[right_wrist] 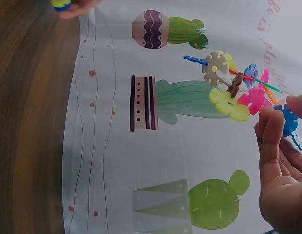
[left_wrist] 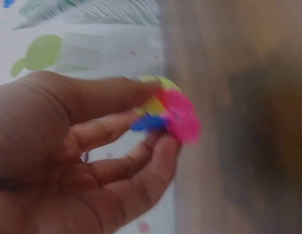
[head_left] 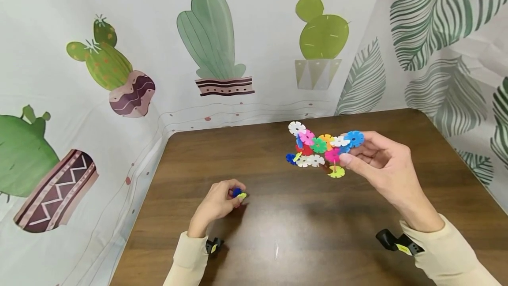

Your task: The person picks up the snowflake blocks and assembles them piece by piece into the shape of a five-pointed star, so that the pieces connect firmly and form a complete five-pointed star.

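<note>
My right hand (head_left: 390,171) pinches one end of a structure of interlocking snowflake discs (head_left: 318,145), raised over the table. White, pink, green, orange, red, yellow and blue discs make it up, and it stretches leftward from the fingers. In the right wrist view, thumb and fingertips grip a blue disc (right_wrist: 289,119) at its end. Lower down and to the left, my left hand (head_left: 214,202) holds a small cluster of blue and yellow discs (head_left: 237,192) between thumb and fingers. A pink disc (left_wrist: 182,117) on that cluster shows in the blurred left wrist view.
Both hands are above a brown wood-grain table (head_left: 270,224). Behind it and along its left side hangs a white cloth (head_left: 270,56) printed with cacti; leaf prints (head_left: 444,83) cover the right side. Each wrist wears a small black camera.
</note>
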A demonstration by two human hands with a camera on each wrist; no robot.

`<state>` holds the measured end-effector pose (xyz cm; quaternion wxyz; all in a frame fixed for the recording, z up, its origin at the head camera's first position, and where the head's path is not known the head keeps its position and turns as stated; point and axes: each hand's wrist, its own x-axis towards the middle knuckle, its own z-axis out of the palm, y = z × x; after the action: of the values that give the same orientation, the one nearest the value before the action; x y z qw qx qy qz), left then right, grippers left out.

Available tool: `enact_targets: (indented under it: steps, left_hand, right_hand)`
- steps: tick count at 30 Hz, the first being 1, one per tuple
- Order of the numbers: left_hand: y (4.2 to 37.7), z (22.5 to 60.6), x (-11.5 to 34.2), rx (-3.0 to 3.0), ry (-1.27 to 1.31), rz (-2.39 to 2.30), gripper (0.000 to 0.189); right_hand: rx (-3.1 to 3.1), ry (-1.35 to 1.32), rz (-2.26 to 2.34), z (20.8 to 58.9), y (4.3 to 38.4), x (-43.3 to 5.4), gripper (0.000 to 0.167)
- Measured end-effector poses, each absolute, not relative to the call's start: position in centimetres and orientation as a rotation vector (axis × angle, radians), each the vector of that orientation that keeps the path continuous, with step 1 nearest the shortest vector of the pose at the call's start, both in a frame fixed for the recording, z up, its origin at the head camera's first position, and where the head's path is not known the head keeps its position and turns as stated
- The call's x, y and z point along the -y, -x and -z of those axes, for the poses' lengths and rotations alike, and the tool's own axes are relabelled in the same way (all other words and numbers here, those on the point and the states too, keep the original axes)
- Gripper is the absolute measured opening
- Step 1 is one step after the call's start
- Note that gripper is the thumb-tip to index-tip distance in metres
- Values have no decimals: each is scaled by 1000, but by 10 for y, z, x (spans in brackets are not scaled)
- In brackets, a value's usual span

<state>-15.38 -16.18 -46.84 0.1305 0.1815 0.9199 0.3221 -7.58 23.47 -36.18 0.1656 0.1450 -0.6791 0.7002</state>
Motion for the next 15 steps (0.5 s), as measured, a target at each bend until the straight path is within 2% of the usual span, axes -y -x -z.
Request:
enact_targets:
  steps: [4, 9, 15]
  left_hand:
    - [151, 446, 146, -2612, -610, -1183, 33]
    - [143, 413, 127, -2584, -738, -1438, 31]
    - [132, 376, 102, -2480, -1066, -1674, 33]
  right_hand:
    - [1916, -425, -2018, 361, 75, -236, 41]
    - [1917, -429, -2028, 360, 74, -237, 41]
    - [1920, -426, -2056, 360, 71, -236, 40]
